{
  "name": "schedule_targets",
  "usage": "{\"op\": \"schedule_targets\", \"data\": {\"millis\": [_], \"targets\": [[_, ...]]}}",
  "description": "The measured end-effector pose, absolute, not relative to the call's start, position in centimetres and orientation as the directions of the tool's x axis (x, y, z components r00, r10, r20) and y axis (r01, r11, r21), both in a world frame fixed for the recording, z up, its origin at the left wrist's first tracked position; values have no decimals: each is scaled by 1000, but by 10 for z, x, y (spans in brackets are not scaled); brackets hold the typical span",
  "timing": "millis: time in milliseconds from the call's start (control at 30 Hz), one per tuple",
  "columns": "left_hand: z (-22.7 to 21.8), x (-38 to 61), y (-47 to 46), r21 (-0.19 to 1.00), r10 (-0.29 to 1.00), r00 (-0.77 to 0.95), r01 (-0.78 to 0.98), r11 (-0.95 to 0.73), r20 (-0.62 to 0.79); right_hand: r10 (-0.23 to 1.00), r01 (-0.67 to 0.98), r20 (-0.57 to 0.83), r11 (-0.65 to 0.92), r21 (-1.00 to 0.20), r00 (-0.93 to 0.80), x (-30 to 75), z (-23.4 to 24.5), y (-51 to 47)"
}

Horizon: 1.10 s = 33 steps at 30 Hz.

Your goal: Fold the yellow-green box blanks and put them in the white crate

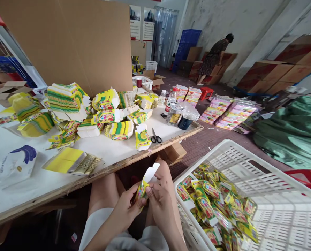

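Over my lap, both hands grip one small yellow printed carton [143,188] whose white flap sticks up at the top. My left hand [129,207] has its thumb and fingers closed round the lower left side. On the right side, my right hand [159,198] pinches the carton near its upper edge. Much of the carton is hidden by my fingers. Beside my right knee stands a white plastic crate [283,209], partly filled with yellow and green printed packs [210,198].
On the white table [111,153] lie stacks of flat yellow cartons [66,101], black-handled scissors [156,138], bottles [172,99] and a dark mug [184,122]. Pink boxes [223,111] and a green sack [291,132] sit beyond. Another person [214,57] bends by cardboard boxes at the back.
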<state>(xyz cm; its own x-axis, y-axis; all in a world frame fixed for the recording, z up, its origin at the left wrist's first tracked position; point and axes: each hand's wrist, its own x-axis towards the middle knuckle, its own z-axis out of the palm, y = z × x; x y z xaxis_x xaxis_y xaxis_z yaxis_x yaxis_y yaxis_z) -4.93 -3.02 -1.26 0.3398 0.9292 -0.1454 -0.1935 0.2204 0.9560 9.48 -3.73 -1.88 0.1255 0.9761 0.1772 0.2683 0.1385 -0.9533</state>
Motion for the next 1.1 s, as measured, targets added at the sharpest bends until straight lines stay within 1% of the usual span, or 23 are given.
{"op": "schedule_targets", "data": {"millis": [67, 200, 267, 333, 400, 467, 500, 567, 667, 733, 800, 867, 1000, 1100], "targets": [[-17, -49, -32, 974, 947, 292, -136, 183, -137, 970, 308, 188, 134, -942, 154, 91, -20, -38], [-23, -50, -34, 995, 948, 304, 6, 99, -96, 968, 362, 197, 130, -923, 157, 85, -20, -40], [-23, -51, -35, 995, 950, 296, 36, 92, -98, 963, 355, 205, 132, -926, 175, 84, -21, -42], [-23, -50, -34, 993, 965, 235, 1, 121, -118, 948, 299, 221, 148, -943, 230, 83, -22, -43], [-24, -50, -33, 983, 976, 152, -81, 167, -153, 941, 188, 193, 144, -972, 279, 83, -25, -45], [-27, -50, -31, 966, 977, 94, -160, 204, -191, 967, 88, 105, 87, -992, 231, 83, -28, -47], [-29, -50, -29, 960, 976, 77, -180, 214, -203, 979, 77, 60, 46, -996, 193, 84, -30, -48], [-32, -49, -27, 962, 976, 67, -168, 217, -209, 986, 130, 12, -10, -991, 166, 84, -34, -49], [-36, -50, -25, 980, 985, 59, -107, 166, -160, 975, 234, 26, -27, -972, 220, 86, -36, -49], [-37, -52, -25, 985, 991, 45, -114, 133, -128, 979, 203, 33, -9, -979, 203, 89, -35, -48], [-36, -56, -26, 981, 990, 64, -139, 136, -128, 985, 110, 46, 27, -994, 167, 91, -32, -46], [-34, -61, -28, 978, 982, 129, -140, 157, -140, 990, 35, 77, 73, -997, 116, 95, -27, -44], [-26, -71, -29, 976, 956, 267, -138, 167, -126, 994, 6, 110, 110, -994, -1, 105, -19, -44], [-19, -75, -28, 954, 907, 391, -179, 240, -155, 995, -25, 62, 60, -998, -78, 113, -16, -45]]}}
